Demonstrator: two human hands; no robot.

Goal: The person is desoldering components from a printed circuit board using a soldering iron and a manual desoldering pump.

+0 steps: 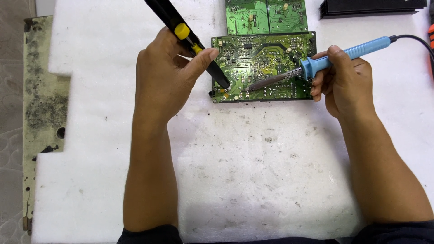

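Observation:
A green circuit board (266, 54) lies solder side up on a white foam sheet (253, 171). My left hand (165, 77) grips a black solder sucker with a yellow button (183, 31), its tip resting on the board's lower left area. My right hand (341, 79) holds a blue-handled soldering iron (348, 52). The iron's metal tip (260, 84) points left and touches the board close to the sucker's tip.
A second green circuit board (266, 16) lies behind the first. A black finned part (368, 7) sits at the top right. The iron's black cord (418, 40) runs off to the right. A stained, worn table surface (43, 99) shows at the left.

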